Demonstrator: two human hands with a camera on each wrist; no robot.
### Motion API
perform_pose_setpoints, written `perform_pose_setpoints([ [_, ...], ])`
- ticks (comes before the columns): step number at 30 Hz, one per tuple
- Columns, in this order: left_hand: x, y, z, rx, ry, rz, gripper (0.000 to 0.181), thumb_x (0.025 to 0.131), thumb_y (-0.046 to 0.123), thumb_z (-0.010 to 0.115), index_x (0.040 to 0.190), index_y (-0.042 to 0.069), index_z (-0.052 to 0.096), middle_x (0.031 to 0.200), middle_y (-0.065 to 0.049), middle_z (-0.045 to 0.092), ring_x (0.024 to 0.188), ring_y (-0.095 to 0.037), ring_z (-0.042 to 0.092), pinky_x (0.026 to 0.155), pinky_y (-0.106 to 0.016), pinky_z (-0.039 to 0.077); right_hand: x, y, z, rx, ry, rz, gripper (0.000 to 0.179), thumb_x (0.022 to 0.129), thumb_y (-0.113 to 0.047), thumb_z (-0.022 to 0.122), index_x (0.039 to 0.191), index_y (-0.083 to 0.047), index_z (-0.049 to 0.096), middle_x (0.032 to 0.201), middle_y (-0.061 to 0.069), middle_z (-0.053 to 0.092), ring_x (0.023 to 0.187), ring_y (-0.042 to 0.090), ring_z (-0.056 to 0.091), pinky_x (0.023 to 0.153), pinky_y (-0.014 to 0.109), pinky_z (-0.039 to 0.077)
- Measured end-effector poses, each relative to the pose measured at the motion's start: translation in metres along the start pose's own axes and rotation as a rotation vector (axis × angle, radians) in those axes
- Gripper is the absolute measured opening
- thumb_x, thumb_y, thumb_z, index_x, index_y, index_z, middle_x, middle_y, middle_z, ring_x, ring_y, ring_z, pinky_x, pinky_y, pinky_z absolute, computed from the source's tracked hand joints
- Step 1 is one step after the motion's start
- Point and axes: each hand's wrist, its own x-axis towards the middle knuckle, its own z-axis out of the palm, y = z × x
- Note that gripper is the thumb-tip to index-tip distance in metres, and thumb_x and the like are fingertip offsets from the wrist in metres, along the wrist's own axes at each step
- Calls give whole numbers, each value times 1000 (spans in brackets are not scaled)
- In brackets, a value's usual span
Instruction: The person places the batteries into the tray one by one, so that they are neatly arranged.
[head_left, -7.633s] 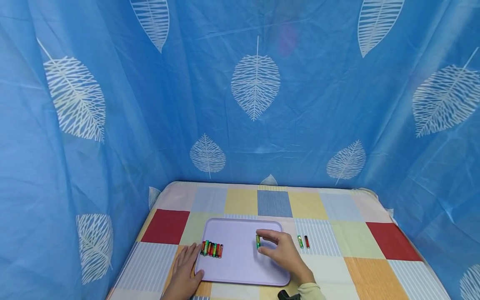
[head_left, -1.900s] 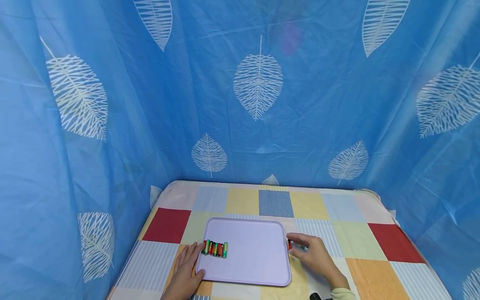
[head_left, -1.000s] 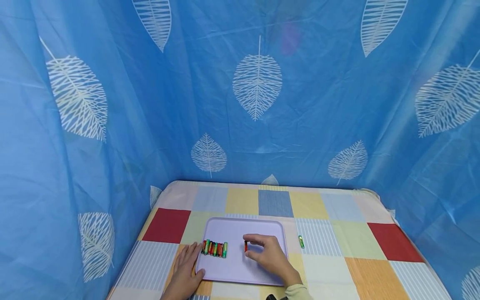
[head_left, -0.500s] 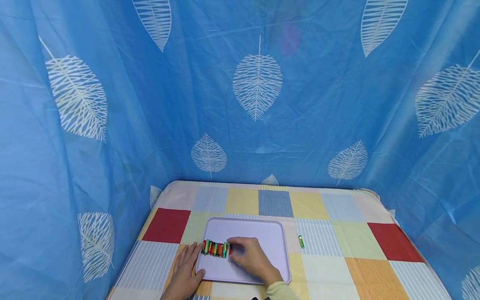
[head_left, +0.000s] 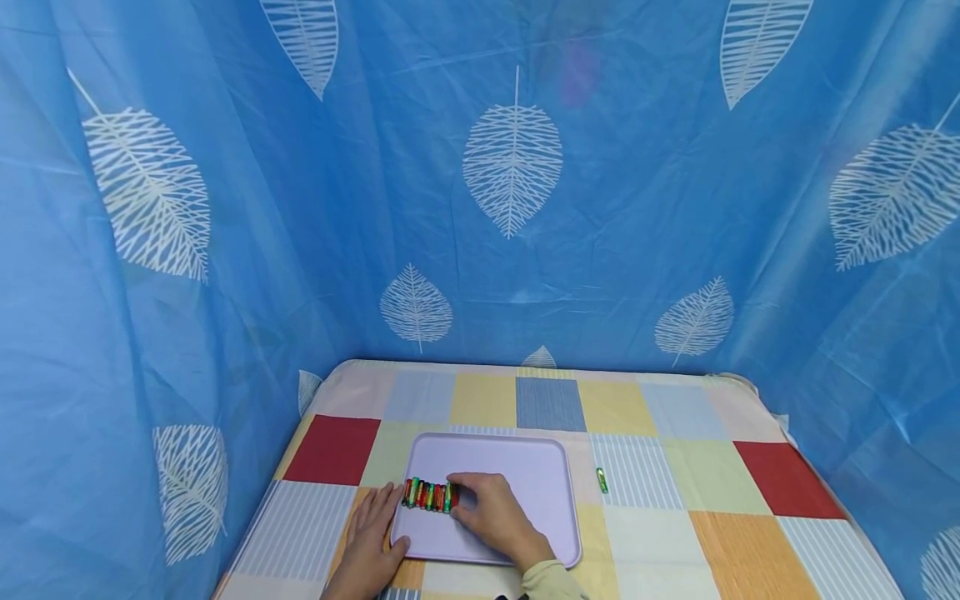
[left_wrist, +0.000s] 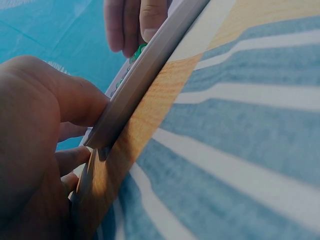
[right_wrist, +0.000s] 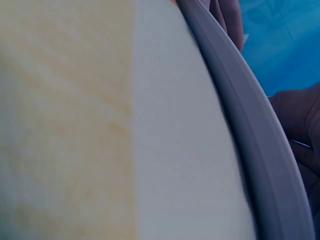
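Note:
A row of several red and green batteries lies side by side on the lilac tray, toward its left edge. At the right end of the row my right hand pinches a red battery between thumb and fingers, mostly covered by them. My left hand rests at the tray's left rim, fingers extended; in the left wrist view its thumb touches the rim. From the right wrist, the tray's edge hides most of the fingers, and the batteries do not show.
One green battery lies on the patchwork tablecloth, right of the tray. Blue curtains with white leaf prints enclose the table at the back and both sides.
My right hand set a green battery at the row's end, took the red one from the cloth right of the tray, and carried it left to the row. The left hand stayed put.

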Motion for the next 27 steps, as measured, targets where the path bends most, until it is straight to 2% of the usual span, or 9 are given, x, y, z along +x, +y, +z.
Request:
perform_pose_setpoints([
  [8,1,1,1,1,-2,-1,82,87,6,75,163,3,48,171,-33,37,162,-58,15,129,-78,4,-5,3,-8,51,8,-1,46,85,-12,92,128,-7,80,124,5,83,118,21,78,105,40,63],
  [13,1,1,0,1,0,-6,82,87,5,75,164,3,48,171,-32,37,162,-57,15,130,-77,3,-10,8,-18,112,-9,33,45,87,-17,91,130,-7,80,127,3,82,122,21,77,108,41,62],
  [18,1,2,0,1,-4,-19,82,87,5,77,164,5,47,172,-31,37,162,-56,14,130,-77,3,-14,16,-33,190,-53,90,46,90,-25,90,132,-10,79,131,0,81,123,19,76,108,38,62],
  [21,2,2,0,4,-6,-23,83,87,6,77,164,4,48,171,-31,37,162,-57,15,130,-77,4,-17,22,-44,232,-79,114,47,91,-27,89,134,-10,78,133,2,80,124,22,76,108,39,62],
  [27,1,2,0,6,-9,-22,82,87,6,78,164,4,48,171,-30,38,162,-57,16,129,-79,6,-25,33,-64,250,-93,136,50,91,-28,90,135,-8,78,134,2,79,125,27,76,109,40,61],
])
